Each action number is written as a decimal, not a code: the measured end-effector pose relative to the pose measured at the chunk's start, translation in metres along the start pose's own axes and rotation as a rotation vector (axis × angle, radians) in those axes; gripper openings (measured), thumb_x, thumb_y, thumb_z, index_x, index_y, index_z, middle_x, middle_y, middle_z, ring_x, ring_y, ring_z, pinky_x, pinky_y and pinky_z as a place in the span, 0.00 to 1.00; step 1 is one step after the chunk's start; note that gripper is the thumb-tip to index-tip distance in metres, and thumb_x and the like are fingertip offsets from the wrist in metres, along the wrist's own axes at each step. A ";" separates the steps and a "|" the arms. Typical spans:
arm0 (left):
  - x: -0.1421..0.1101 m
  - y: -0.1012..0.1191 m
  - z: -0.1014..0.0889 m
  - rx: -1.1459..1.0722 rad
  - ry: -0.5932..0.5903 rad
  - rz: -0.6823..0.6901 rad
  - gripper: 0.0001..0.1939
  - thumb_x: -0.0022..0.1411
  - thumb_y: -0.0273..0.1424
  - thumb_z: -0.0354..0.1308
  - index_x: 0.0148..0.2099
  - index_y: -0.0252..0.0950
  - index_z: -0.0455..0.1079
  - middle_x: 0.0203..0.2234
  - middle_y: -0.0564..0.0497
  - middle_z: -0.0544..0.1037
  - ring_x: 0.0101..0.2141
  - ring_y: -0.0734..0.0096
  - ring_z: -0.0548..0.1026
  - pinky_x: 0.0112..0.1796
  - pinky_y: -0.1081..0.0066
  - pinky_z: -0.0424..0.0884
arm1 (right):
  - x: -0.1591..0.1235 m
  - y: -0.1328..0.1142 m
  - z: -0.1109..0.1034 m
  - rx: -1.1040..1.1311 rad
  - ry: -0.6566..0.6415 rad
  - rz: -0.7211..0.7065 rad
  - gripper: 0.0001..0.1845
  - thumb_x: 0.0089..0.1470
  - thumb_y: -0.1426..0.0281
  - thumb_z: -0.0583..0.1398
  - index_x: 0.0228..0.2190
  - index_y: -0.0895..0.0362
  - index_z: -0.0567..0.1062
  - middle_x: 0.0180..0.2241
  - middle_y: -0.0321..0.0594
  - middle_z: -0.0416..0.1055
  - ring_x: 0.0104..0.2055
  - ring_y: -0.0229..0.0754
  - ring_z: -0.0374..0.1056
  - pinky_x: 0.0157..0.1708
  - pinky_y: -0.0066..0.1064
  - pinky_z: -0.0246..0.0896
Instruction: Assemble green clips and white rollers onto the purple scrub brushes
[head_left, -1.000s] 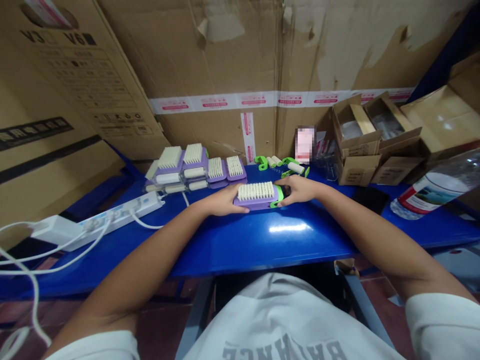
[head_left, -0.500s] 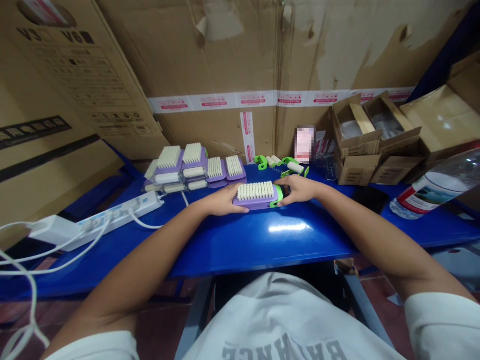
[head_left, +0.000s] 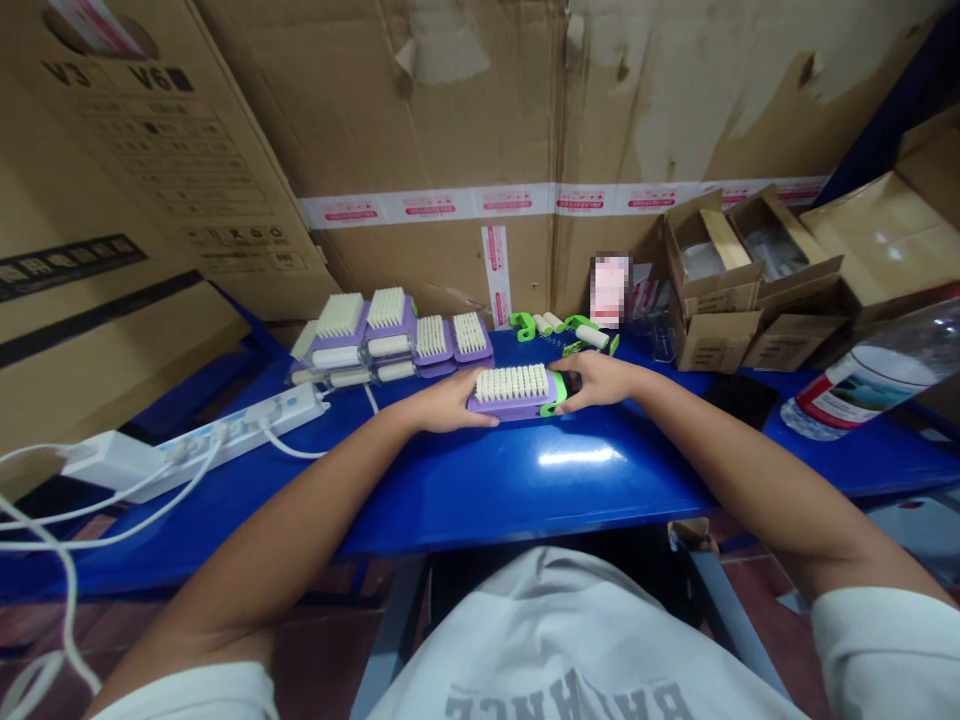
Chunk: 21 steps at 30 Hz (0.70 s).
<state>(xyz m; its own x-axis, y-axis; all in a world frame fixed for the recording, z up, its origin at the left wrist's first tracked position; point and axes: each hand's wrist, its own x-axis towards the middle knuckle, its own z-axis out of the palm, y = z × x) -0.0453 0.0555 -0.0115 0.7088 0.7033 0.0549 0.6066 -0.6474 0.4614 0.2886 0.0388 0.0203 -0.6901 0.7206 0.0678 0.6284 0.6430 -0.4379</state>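
While left hand and right hand grip a purple brush, cartons open, clear plastic inside

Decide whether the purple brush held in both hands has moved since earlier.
No: the purple brush shows no visible shift either way against the vertical tape strip behind it.

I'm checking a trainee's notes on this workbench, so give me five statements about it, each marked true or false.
1. The left hand and right hand both hold one purple brush. True.
2. The held brush's bristles face down. False: the bristles face up.
3. The green piece on it is at the left hand's end. False: the green piece is at the right hand's end.
4. A white power strip lies on the blue table. True.
5. The plastic bottle is left of the held brush. False: the plastic bottle is to its right.
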 end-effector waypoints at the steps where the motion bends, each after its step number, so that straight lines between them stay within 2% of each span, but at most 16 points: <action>1: 0.000 0.000 0.000 0.000 0.000 0.002 0.49 0.57 0.56 0.69 0.71 0.37 0.59 0.69 0.34 0.69 0.68 0.39 0.69 0.68 0.45 0.63 | 0.000 0.000 0.000 -0.002 0.001 -0.001 0.36 0.47 0.49 0.73 0.48 0.63 0.81 0.34 0.43 0.79 0.32 0.45 0.70 0.32 0.33 0.61; 14: 0.001 -0.003 0.001 -0.013 0.023 0.034 0.48 0.56 0.57 0.69 0.71 0.41 0.61 0.68 0.36 0.71 0.67 0.39 0.70 0.67 0.44 0.65 | 0.000 -0.001 -0.001 0.006 0.006 0.000 0.37 0.47 0.50 0.74 0.50 0.64 0.80 0.36 0.45 0.80 0.32 0.46 0.71 0.33 0.34 0.63; 21: 0.000 0.000 0.000 -0.008 0.010 0.008 0.49 0.56 0.57 0.69 0.71 0.37 0.61 0.68 0.34 0.70 0.66 0.39 0.70 0.67 0.45 0.65 | -0.001 -0.001 0.000 -0.003 0.001 -0.010 0.35 0.48 0.49 0.73 0.48 0.63 0.80 0.34 0.43 0.79 0.31 0.45 0.71 0.32 0.33 0.62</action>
<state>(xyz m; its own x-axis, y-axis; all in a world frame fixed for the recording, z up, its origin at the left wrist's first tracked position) -0.0456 0.0558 -0.0117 0.7099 0.7011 0.0670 0.5983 -0.6505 0.4678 0.2888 0.0379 0.0209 -0.6958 0.7145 0.0724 0.6230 0.6507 -0.4341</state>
